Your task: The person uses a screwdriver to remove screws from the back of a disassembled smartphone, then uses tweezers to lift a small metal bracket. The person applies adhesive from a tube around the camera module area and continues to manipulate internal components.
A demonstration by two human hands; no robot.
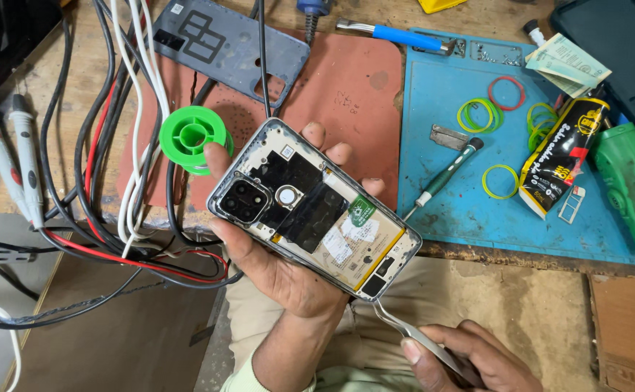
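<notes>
My left hand [288, 272] holds an opened smartphone [314, 207] from beneath, back cover off, with its camera module, black shielding and battery exposed. Fingertips show past the phone's upper edge. My right hand [470, 356], low in the view, grips metal tweezers [412, 335] whose tip points up at the phone's lower corner. The phone's grey back cover [227, 47] lies on the red mat [346, 94] behind.
A green solder spool [193, 138] sits beside a tangle of black, red and white cables [114, 181]. The blue mat [470, 189] holds a green screwdriver [444, 178], rubber bands [479, 114], a glue tube [563, 156] and a green tool [633, 189]. Multimeter probes [16, 160] lie at left.
</notes>
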